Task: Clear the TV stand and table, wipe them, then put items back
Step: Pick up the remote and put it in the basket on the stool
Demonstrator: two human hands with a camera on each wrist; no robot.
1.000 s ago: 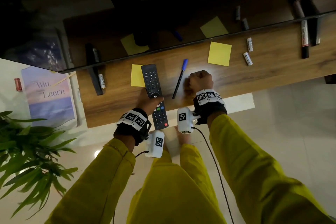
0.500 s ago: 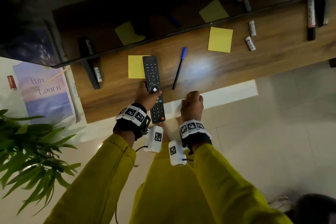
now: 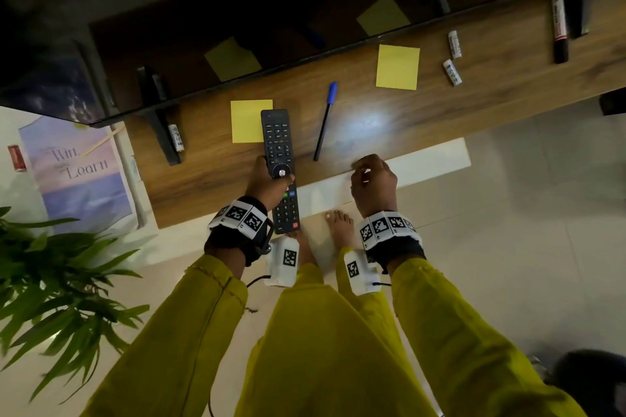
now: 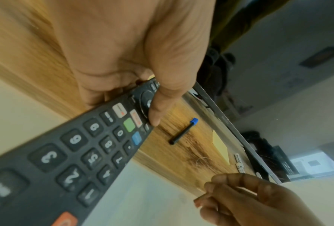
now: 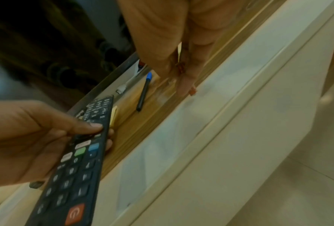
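Observation:
My left hand [image 3: 267, 179] grips the black remote [image 3: 276, 135] near its middle, thumb on the round pad; its far end reaches over the wooden TV stand [image 3: 440, 112] and overlaps a yellow sticky note [image 3: 247, 120]. The left wrist view shows the remote [image 4: 75, 152] close up under my left hand [image 4: 123, 61]. My right hand [image 3: 372, 179] hovers at the stand's front edge with curled fingers, and I see nothing in it. A blue-capped pen [image 3: 324, 122] lies between the hands. The right wrist view shows my right hand [image 5: 171, 38], the pen [image 5: 143, 94] and the remote [image 5: 79, 160].
A second yellow note [image 3: 398, 67], two white batteries [image 3: 452, 72], a third battery [image 3: 176, 142] by the TV foot [image 3: 159, 125] and a dark marker [image 3: 559, 24] lie on the stand. The TV screen [image 3: 203, 10] overhangs the back. A plant [image 3: 50, 281] stands at left.
My right hand has drawn back from the stand top beside the pen to the front edge. My left hand keeps its hold on the remote.

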